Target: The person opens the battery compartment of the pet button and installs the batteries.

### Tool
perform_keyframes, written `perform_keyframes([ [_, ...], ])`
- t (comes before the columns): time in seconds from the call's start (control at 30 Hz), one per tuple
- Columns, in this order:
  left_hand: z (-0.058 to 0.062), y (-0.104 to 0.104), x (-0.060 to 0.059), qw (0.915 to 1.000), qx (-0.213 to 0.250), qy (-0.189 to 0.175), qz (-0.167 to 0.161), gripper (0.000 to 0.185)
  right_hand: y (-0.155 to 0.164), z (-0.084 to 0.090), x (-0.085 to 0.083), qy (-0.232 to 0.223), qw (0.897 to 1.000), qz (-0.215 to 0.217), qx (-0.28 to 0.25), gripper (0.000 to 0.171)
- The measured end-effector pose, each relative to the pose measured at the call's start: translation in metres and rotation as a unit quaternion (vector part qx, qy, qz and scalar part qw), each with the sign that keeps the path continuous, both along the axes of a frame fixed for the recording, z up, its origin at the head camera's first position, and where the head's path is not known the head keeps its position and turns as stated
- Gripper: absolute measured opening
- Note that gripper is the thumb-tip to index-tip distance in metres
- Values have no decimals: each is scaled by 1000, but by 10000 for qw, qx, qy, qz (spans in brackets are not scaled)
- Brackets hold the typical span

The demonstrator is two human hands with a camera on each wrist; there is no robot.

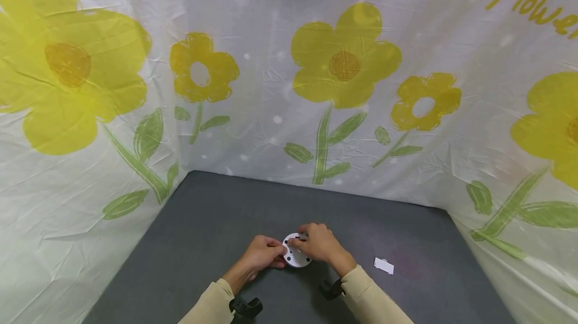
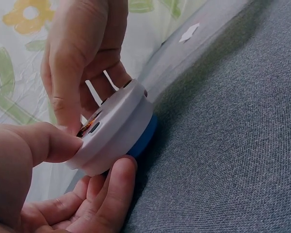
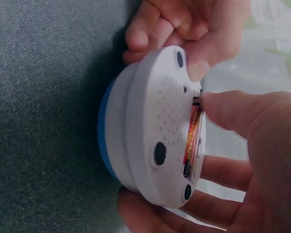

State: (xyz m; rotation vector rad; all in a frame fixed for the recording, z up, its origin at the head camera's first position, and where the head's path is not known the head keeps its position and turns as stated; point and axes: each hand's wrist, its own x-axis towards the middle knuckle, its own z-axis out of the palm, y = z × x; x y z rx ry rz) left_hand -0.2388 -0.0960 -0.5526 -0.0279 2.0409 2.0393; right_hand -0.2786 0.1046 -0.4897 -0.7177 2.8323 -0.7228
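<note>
A round white battery-powered device (image 1: 295, 260) lies face down on the dark table, its blue front (image 2: 144, 137) underneath. Its back carries small speaker holes, black round feet and an uncovered battery slot with a red-and-gold battery (image 3: 192, 133) in it. At the left rim, my left hand (image 1: 263, 252) pinches the device, thumb on the back and fingers below. My right hand (image 1: 321, 244) holds the opposite side, its fingers around the rim. The right thumb (image 3: 233, 109) presses at one end of the battery, seen in the right wrist view.
To the right of my right hand, a small white rectangular cover (image 1: 384, 265) lies on the dark grey table (image 1: 226, 203). A flower-printed curtain (image 1: 262, 123) encloses the table at the back and both sides. Black straps (image 1: 246, 307) sit around the wrists.
</note>
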Motion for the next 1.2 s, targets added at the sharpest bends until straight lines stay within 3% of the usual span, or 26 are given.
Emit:
perform_keyframes([
  [0.33, 2, 1, 2, 10000, -45, 49, -9, 22, -1, 1, 0, 8, 9998, -122, -127, 42],
  [0.63, 2, 1, 1, 10000, -52, 41, -1, 22, -1, 0, -1, -362, 9966, -606, -419, 37],
  [0.87, 0, 0, -1, 10000, 23, 25, -57, 23, 4, 2, -1, -468, 9969, -492, -410, 39],
  [1.1, 0, -1, -1, 10000, -5, -100, -7, 26, 21, 6, -6, -373, 9980, -278, -426, 25],
  [1.2, 0, 0, -1, 9999, -60, -141, 16, 27, 31, 11, -8, -371, 9977, -388, -425, 19],
])
